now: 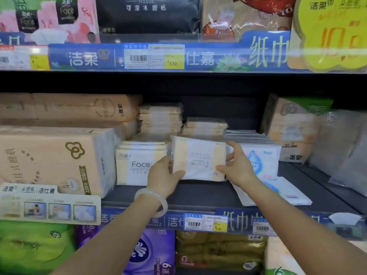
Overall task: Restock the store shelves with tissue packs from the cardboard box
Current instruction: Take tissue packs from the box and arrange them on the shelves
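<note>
I face a store shelf unit stocked with tissue products. The middle shelf (pixel 198 195) has a dark deck, and a blue price rail (pixel 234 221) runs along its front edge with a yellow-cornered price tag (pixel 205 223) clipped to it.

My left hand (pixel 164 177) and my right hand (pixel 238 167) hold one tissue pack (pixel 198 160) between them, at the centre of the middle shelf. The left hand grips the pack's lower left edge, thumb on the front face. The right hand pinches the right edge, thumb in front and fingers reaching over the upper right corner. The pack is white with peach side bands; its printed lettering reads upside down. I cannot tell whether its lower edge touches the deck.

A matching Face pack (pixel 137 165) stands just beside it on the left, upright and label forward. A white-and-blue pack (pixel 260 157) stands behind my right hand, and a flat white pack (pixel 282 193) lies on the deck below my right wrist. Stacks of small packs (pixel 160 120) sit behind. A large peach multipack (pixel 55 161) fills the left end of the shelf. A pale bangle (pixel 153 197) circles my left wrist.
</note>
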